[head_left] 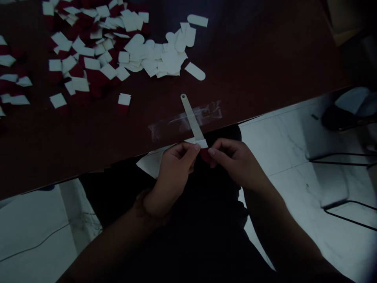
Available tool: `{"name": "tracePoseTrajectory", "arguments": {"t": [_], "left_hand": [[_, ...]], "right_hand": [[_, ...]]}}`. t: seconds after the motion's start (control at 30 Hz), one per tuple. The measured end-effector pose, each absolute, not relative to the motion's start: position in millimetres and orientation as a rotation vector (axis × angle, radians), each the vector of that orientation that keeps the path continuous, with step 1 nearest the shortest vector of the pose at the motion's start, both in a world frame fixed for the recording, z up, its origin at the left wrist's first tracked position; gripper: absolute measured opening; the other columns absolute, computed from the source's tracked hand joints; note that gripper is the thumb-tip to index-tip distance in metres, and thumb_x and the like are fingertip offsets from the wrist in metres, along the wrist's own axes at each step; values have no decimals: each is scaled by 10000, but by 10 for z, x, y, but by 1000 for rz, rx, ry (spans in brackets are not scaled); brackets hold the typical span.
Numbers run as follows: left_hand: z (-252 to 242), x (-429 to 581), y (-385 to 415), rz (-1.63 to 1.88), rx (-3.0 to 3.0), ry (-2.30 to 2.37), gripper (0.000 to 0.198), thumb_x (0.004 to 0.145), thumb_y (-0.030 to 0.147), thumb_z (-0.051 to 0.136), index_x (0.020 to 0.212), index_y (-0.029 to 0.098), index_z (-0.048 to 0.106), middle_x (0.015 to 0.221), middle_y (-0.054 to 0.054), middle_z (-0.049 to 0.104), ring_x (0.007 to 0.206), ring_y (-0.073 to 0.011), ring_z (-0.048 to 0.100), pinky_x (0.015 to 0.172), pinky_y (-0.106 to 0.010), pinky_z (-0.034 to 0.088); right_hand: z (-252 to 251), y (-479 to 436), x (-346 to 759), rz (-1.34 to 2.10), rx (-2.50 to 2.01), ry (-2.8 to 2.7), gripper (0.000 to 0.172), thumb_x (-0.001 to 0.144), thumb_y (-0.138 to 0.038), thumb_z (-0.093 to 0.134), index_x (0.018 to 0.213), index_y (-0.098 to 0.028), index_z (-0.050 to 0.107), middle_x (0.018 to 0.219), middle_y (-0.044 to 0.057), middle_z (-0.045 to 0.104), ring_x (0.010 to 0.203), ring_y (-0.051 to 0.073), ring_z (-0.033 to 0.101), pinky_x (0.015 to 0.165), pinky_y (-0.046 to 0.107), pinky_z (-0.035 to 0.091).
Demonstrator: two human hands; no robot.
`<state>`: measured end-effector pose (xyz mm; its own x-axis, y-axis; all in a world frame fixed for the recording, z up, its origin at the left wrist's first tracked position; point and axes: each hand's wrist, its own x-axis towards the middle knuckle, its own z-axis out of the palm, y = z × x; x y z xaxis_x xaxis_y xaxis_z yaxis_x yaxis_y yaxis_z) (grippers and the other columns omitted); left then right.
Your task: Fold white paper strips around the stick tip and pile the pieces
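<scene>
"How many are they holding?"

"One red-and-white piece (204, 152), pinched between the left hand (173, 173) and right hand (235, 163) at the table's (59, 149) near edge."

"What's around it?"

"A long pale strip (190, 118) with a hole runs from their grip across clear tape (206, 112). Dozens of white pieces (165, 55) and loose red-and-white pieces (79, 67) lie toward the far left corner."

Craft workroom: dark wooden table (250, 67), heaped white-red cut pieces (88, 59), pale marble floor (279, 157).
</scene>
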<state>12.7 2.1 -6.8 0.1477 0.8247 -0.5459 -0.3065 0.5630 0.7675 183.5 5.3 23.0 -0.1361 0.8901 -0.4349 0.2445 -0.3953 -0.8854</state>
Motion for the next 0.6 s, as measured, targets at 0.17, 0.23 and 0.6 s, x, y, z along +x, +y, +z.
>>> {"name": "tracePoseTrajectory", "arguments": {"t": [0.17,0.23,0.6], "left_hand": [[-107,92,-17,891,490,1208,320,894,466,769,768,188,675,606,52,459,530,-71,387,481,-189,314],[-92,62,-30,819,516,1204,340,905,499,750,781,187,695,629,37,498,546,-78,424,481,-191,328],[-65,97,27,779,584,1152,332,900,489,731,771,183,730,650,6,558,549,-95,474,485,-209,364]], "right_hand": [[214,23,1856,1558,-1595,-1273,252,981,-369,680,786,-211,683,703,-15,667,664,131,613,640,269,472],[218,8,1867,1586,-1589,-1268,263,990,-384,670,791,-213,688,712,-14,673,667,131,617,641,267,476],[182,-17,1875,1613,-1541,-1276,308,990,-433,661,767,-221,657,715,-12,668,679,146,610,676,287,477]]}}
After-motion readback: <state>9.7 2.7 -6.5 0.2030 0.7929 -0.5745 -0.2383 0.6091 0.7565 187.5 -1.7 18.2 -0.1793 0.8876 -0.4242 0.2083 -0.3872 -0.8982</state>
